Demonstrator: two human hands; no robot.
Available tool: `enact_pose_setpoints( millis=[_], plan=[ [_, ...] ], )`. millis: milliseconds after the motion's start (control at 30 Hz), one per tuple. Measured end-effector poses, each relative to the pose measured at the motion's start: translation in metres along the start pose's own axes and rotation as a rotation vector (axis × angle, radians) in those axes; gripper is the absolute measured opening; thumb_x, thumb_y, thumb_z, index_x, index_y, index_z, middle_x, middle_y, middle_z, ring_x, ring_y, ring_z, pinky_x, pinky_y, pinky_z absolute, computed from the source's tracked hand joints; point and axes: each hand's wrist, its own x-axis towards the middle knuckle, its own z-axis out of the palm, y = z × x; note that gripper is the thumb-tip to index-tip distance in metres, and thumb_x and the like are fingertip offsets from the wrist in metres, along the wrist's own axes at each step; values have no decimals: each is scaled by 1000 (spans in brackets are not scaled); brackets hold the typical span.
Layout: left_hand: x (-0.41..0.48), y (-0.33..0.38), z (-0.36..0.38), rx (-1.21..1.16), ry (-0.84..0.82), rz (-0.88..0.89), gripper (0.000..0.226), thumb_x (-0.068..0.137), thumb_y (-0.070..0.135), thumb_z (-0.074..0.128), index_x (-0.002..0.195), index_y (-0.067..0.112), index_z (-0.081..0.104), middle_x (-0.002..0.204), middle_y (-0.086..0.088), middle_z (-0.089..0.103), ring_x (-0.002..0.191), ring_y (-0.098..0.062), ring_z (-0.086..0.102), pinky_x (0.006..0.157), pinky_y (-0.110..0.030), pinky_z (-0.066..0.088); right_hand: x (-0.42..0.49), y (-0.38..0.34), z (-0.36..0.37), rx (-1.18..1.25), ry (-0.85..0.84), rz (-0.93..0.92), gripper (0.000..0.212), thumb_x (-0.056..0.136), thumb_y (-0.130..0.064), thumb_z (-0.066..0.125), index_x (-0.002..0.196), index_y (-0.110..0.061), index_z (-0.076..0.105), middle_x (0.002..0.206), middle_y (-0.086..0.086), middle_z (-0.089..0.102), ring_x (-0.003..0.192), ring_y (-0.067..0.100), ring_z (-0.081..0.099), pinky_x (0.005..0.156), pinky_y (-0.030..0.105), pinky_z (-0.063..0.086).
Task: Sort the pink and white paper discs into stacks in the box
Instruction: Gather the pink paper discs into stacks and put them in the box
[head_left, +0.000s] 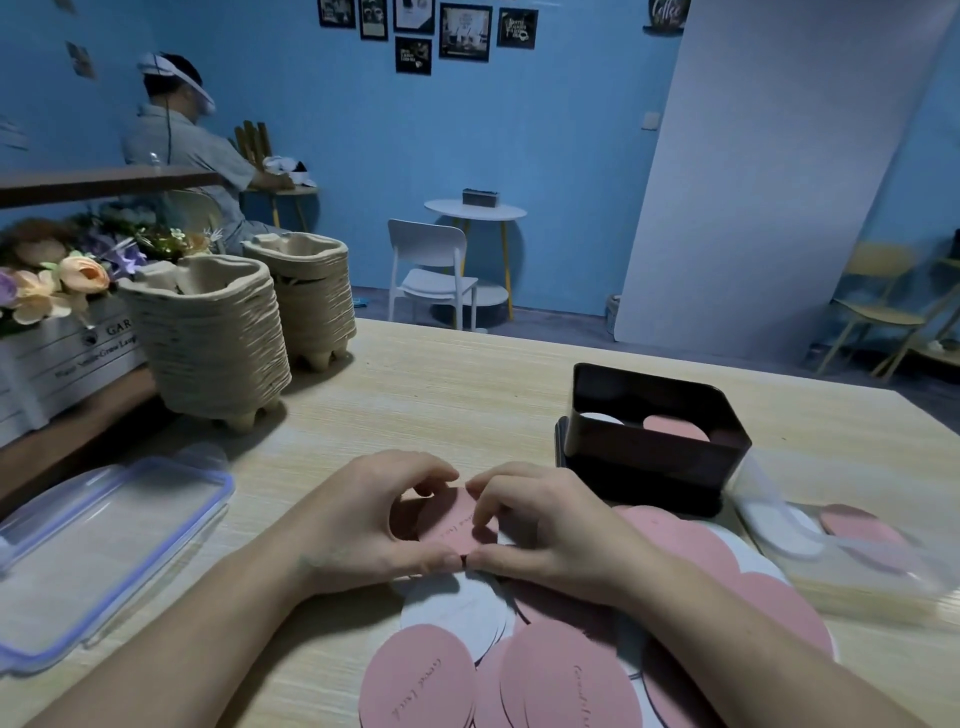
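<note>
Pink paper disc (447, 525) pinched between both hands.
The left hand (363, 519) and right hand (540, 530) meet thumb to thumb, fingers curled on the disc's edges, over a loose pile of pink and white discs (571, 654). Just beyond the right hand, the black box (649, 462) holds a white stack (600, 418) and a pink stack (675, 428).

A white wooden crate (62, 358) by the left edge of the table (441, 395) carries dark capitals "GAR", cut off by a stack in front, and a smaller line below of which only something like "Grow Laug" can be made out. At the near edge, a pink disc (415, 680) bears thin script that seems to read "Good luck"; a neighbouring pink disc (550, 691) and a farther pink disc (452, 525) show similar script, too small or cut off to read surely. On the blue wall a dark round sign (669, 13) says "Coffee" in white script, while the lettering on the framed posters (465, 32) is too small to read.
</note>
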Motion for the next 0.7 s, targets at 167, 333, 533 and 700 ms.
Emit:
enact_pose_setpoints(
  millis=[167,333,533,700],
  plan=[
    [-3,-8,-7,10,-86,-70,79,65,75,84,131,38,60,120,25,61,116,3,58,98,-27,54,-6,5,-5,-4,32,66,26,81,-42,82,94,-26,67,113,-8,65,105,9,64,88,34,55],
    [-7,-14,-13,-16,-51,-122,61,65,60,85,120,44,64,115,24,67,111,5,62,94,-23,55,-11,9,-8,-12,27,102,27,81,-48,80,95,-28,68,115,-12,64,105,8,64,87,32,54],
    [-8,-19,-15,34,131,-84,52,72,31,95,115,37,67,110,28,65,101,-3,65,79,-18,53,-13,11,-9,-1,103,137,22,81,-43,79,92,-29,66,110,-13,63,106,11,64,84,33,55],
    [-3,-20,-9,-80,296,-66,44,78,14,89,107,39,68,104,20,68,88,-11,66,70,-19,53,-17,11,-11,-15,97,137,23,80,-43,78,94,-30,65,113,-15,60,103,11,64,84,31,55]
  ],
)
